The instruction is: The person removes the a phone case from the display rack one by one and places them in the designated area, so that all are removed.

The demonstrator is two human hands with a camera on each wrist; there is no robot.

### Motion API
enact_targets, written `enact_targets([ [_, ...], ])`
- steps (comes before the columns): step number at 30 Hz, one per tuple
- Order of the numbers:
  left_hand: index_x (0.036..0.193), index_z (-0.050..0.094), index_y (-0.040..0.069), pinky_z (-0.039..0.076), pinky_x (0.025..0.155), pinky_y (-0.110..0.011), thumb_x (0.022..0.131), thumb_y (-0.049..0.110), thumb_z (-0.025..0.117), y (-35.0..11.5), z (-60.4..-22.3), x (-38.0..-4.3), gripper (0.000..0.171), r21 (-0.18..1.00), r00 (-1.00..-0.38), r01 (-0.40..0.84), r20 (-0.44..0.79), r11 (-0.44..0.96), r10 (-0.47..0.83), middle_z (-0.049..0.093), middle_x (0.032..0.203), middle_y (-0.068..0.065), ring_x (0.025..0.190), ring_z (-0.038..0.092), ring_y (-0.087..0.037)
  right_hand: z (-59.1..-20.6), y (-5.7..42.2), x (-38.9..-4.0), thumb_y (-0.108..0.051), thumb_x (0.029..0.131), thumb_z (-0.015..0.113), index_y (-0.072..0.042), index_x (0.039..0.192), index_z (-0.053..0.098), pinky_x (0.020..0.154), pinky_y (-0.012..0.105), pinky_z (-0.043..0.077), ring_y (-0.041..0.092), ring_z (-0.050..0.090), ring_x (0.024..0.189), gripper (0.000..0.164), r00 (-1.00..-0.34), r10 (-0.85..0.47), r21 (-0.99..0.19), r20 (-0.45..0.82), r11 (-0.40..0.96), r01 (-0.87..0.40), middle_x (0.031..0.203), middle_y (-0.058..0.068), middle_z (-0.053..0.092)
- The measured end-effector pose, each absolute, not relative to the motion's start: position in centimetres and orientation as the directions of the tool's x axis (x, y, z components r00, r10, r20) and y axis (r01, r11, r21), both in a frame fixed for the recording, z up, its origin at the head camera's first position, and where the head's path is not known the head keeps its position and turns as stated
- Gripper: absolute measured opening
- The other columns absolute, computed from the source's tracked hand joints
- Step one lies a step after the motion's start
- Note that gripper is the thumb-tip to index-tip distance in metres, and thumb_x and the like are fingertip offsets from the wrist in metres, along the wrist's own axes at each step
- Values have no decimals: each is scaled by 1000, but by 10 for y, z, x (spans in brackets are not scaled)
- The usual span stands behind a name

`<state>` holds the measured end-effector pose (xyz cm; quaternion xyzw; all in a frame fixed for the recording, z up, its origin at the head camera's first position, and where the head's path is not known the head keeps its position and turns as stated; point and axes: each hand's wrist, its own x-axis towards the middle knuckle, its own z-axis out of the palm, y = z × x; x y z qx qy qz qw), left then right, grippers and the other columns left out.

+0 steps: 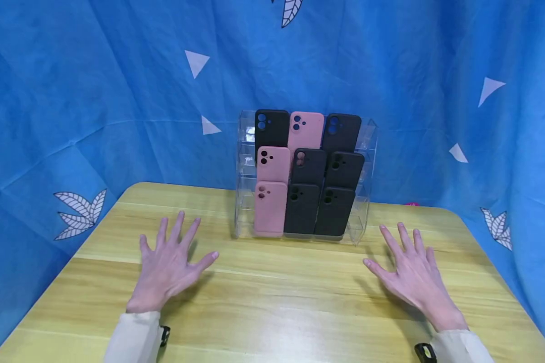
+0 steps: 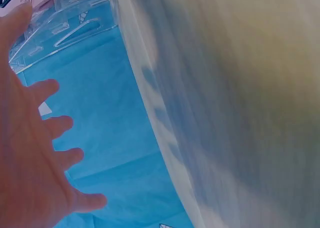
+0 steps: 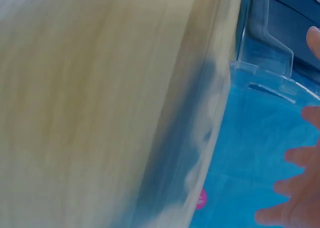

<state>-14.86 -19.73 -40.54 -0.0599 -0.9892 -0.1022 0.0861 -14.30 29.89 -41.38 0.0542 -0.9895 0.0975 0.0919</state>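
A clear tiered display stand (image 1: 365, 201) stands at the back middle of the table, bearing several phone cases in three rows. Pink phone cases (image 1: 270, 212) are at the top middle, middle left and bottom left; the others, such as the bottom right phone case (image 1: 335, 212), are black or dark. To the left of the stand is my left hand (image 1: 165, 269), palm down, fingers spread and holding nothing. My right hand (image 1: 415, 275) is likewise spread, on the stand's right side. Both hands cast shadows on the wood and stay apart from the stand.
A light wooden table (image 1: 263, 302) with rounded far corners lies under the hands. Behind it hangs a blue cloth (image 1: 131, 91) printed with white leaves and triangles. A small pink object (image 3: 201, 199) shows at the table's far edge, right of the stand.
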Motion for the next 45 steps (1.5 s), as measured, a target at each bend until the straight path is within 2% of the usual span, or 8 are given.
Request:
enact_targets([
  [7,163,25,27,19,111,-84,93,76,47,-191,-406,-162,88,306,-976,161,193,938,104,16,172,-15,155,16,-48,-413,294,-148,-59,94,62,-20,161,30,105,83,28,58,28,145,84,-948,-118,-229,295,955,-190,163,28,29],
  [14,163,25,29,29,113,-77,95,72,49,-173,-403,-181,83,486,-977,192,180,853,117,22,171,-12,152,28,-47,-406,286,-153,-46,93,70,-16,156,41,91,79,44,53,41,138,76,-913,-119,-316,390,914,-254,157,26,41],
  [19,160,33,27,34,114,-72,97,61,58,-158,-399,-192,76,650,-974,210,200,730,102,32,167,-10,149,36,-39,-399,277,-159,-42,93,72,-14,153,46,100,72,43,48,46,136,71,-895,-110,-375,433,881,-290,151,23,49],
  [24,156,40,23,45,111,-61,96,51,65,-148,-400,-201,71,777,-978,201,198,597,71,41,161,-9,141,47,-34,-394,271,-165,-37,94,72,-12,151,48,99,70,45,47,50,132,66,-888,-98,-422,449,853,-308,147,24,53],
  [28,153,44,18,50,110,-54,97,46,67,-143,-401,-208,67,841,-980,190,193,507,46,45,158,-8,138,52,-34,-393,267,-172,-28,94,73,-9,147,52,90,57,54,40,59,122,60,-860,-97,-444,501,824,-352,140,21,60],
  [31,151,46,17,52,109,-51,97,41,68,-138,-401,-214,63,878,-981,185,194,441,25,49,155,-6,136,55,-33,-390,264,-179,-23,94,73,-6,144,55,82,38,58,35,63,114,56,-837,-96,-466,539,794,-391,134,19,65],
  [35,149,49,19,53,109,-48,97,31,69,-132,-399,-220,56,919,-981,184,194,348,6,52,150,-8,134,58,-33,-386,260,-188,-21,94,73,-6,142,58,77,16,55,33,67,107,52,-831,-70,-515,551,756,-405,126,16,69],
  [45,145,50,11,52,109,-48,96,11,69,-123,-403,-230,52,956,-978,199,207,214,-19,54,144,-17,129,59,-37,-379,251,-199,-24,98,70,-10,142,59,72,3,50,23,69,98,48,-871,-10,-620,492,698,-358,118,16,73],
])
